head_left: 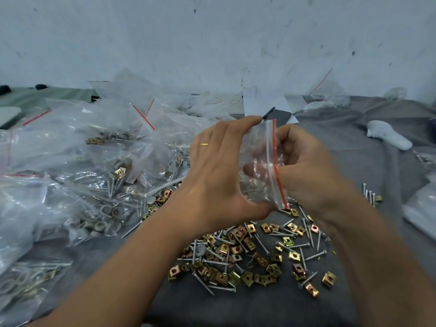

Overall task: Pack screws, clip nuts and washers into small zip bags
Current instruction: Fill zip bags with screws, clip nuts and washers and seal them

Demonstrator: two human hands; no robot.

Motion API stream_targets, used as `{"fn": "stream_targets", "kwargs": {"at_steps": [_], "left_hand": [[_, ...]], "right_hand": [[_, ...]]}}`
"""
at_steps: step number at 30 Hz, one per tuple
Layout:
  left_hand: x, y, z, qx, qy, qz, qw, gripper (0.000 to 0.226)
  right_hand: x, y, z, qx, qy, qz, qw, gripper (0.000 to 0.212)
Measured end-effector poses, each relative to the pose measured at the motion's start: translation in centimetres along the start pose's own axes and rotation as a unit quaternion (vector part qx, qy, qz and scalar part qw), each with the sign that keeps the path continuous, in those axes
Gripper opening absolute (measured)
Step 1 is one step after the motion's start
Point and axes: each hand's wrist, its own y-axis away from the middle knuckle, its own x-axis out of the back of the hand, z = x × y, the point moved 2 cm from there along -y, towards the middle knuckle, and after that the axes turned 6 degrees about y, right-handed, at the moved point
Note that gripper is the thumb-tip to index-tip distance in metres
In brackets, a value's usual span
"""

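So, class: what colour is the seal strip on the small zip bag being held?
Red, on the small zip bag; clearest in the head view.

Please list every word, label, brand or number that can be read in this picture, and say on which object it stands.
Faint handwriting on the white paper by the wall: too blurred to read; it may be digits.
Small zip bag held by both hands: a red strip only, no print.
Packed bags on the left: red strips only, no readable label.
Clip nuts and screws: no visible marking.
So no text is legible.

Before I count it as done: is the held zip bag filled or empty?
Cannot tell: zip bag looks clear, fingers visible through it, but it is blurred.
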Motion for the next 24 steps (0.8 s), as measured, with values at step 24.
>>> {"fn": "stream_targets", "kwargs": {"at_steps": [24], "left_hand": [[-1.7,0.2,0.3,-0.031,-0.021,-0.054,0.998,0.139]], "right_hand": [[-1.1,-0.4,0.7,-0.066,0.028,0.064,0.995,0.035]]}}
